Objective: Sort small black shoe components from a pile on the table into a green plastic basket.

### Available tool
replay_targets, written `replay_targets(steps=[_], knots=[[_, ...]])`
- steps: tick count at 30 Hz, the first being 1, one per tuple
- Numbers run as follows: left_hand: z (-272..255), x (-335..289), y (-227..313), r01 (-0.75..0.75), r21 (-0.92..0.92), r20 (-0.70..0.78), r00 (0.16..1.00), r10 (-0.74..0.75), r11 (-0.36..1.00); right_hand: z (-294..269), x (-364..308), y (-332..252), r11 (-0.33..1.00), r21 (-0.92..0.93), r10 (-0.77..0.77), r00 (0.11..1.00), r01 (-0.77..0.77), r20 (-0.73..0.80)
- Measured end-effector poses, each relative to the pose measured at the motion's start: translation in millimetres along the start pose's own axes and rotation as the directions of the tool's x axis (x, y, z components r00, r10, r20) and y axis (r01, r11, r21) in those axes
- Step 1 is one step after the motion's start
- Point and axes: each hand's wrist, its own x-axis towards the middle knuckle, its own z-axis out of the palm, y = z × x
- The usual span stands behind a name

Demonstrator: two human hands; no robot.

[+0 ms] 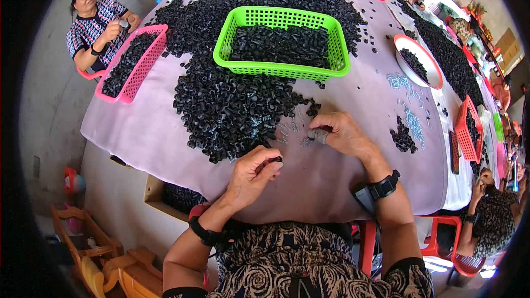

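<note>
Left hand (255,172) grip pinching small black cap (277,159) above desk (331,176). Right hand (342,132) grip pressed on small metal springs (305,141) beside black cap pile (232,110). Best: pick single spring, keep cap steady.

A single head-worn fisheye view looks steeply down from above the person's chest, facing forward across the long counter covered in pale pink cloth (342,176). It sits close: the left hand (255,174) and right hand (342,132) lie near centre. The bright green plastic lattice basket (281,19) stands at 12 o'clock, farther off. Edges curve and darken toward the rim.
</note>
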Motion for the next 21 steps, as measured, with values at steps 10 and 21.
replay_targets(steps=[10, 21], knots=[[0, 0, 3, 0.027, -0.014, -0.013, 1.000, -0.027, 1.000, -9, 3, -8, 0.996, 0.044, -0.076, 0.993, 0.073, 0.092], [1, 0, 1, 0.016, -0.033, -0.028, 0.999, -0.017, 0.999, -6, 2, -20, 0.991, -0.083, -0.093, 0.982, 0.108, 0.163]])
